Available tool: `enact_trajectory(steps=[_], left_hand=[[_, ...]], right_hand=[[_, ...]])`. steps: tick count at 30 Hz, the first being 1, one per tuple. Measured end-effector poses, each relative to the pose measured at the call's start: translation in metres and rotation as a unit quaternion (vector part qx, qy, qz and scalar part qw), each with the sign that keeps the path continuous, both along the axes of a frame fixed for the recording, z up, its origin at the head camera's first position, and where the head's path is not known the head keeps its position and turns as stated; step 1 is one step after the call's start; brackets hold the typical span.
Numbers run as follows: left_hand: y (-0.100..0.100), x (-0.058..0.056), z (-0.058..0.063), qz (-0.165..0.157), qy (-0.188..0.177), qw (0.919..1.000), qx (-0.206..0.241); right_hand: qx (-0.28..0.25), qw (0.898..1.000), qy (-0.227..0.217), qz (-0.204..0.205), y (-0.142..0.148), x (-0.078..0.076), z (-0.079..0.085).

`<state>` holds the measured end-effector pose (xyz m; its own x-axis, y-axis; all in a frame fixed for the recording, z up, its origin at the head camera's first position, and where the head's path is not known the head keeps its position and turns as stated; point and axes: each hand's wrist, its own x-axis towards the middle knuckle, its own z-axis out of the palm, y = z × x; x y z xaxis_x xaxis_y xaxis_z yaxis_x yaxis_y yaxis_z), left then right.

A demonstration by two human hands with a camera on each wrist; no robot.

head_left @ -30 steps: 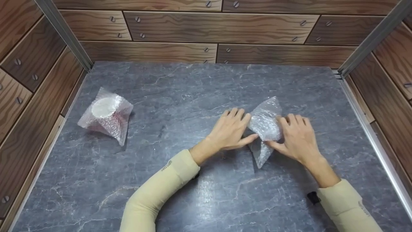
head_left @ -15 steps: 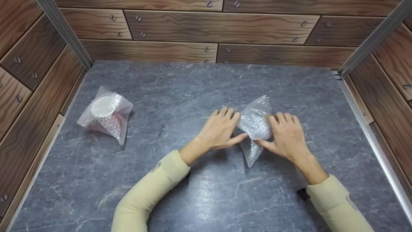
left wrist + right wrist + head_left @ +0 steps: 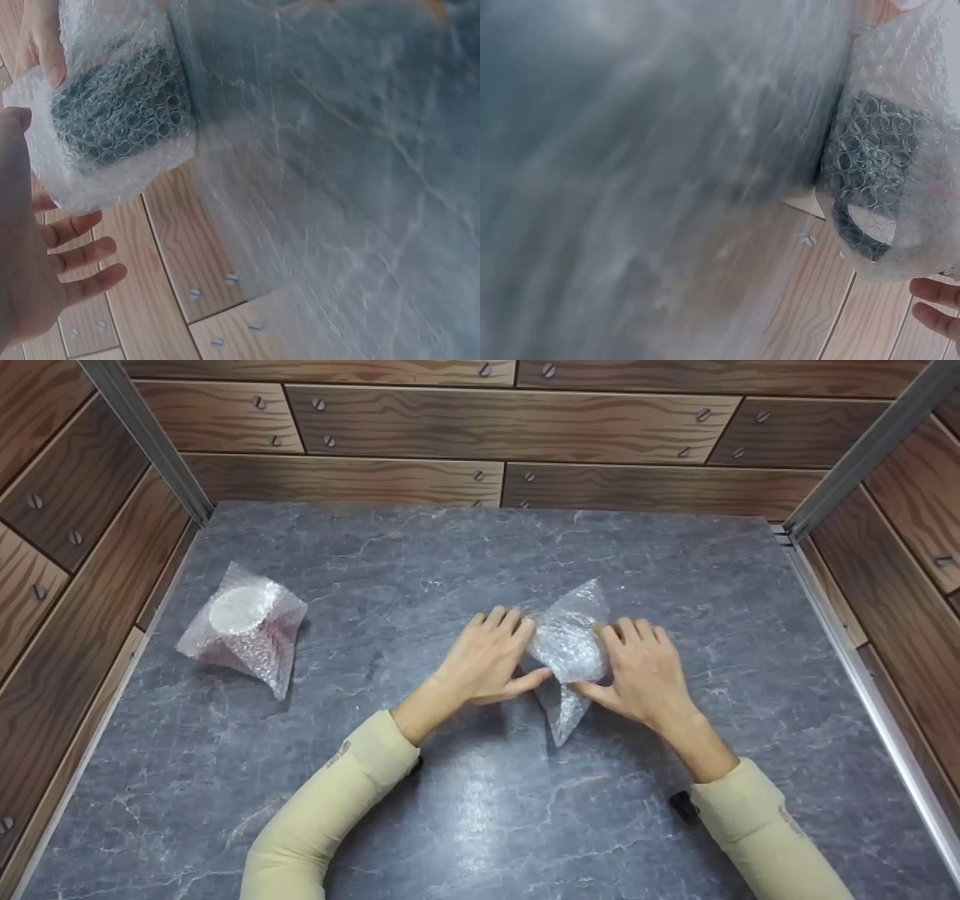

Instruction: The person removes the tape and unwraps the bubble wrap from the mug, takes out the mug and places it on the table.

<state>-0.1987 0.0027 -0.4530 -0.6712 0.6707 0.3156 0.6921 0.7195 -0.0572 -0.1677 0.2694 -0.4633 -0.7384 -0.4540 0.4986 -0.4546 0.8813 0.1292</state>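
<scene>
Looks forward and down from the head, set well back, over the gray marbled tabletop to the plank-patterned walls. From the left wrist, looks closely past the left hand, rolled sideways, at the bubble-wrapped mug. From the right wrist, faces the same mug near the frame's right edge, also rolled, apparently across blurred tabletop. Shared by both wrist views: mug, tabletop, walls.

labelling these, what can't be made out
Any markings on the dark thing in the held bundle, wrist views: clouded by bubble wrap
What the other bundle holds, head view: wrap obscures it
Most of the right hand, right wrist view: cut off by right edge
Print on left sleeve, head view: too small
</scene>
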Motion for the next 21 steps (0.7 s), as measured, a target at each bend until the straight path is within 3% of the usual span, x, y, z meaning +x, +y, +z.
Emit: enact_trajectory(steps=[6,21], left_hand=[[-0.01,0.001,0.001,0.006,-0.016,0.9998,0.002],[-0.037,0.002,-0.003,0.017,0.002,0.9998,0.009]], right_hand=[[0.006,1.0,-0.005,0.0,-0.01,-0.001,0.0],[0.02,0.999,-0.029,0.007,-0.035,-0.005,0.002]])
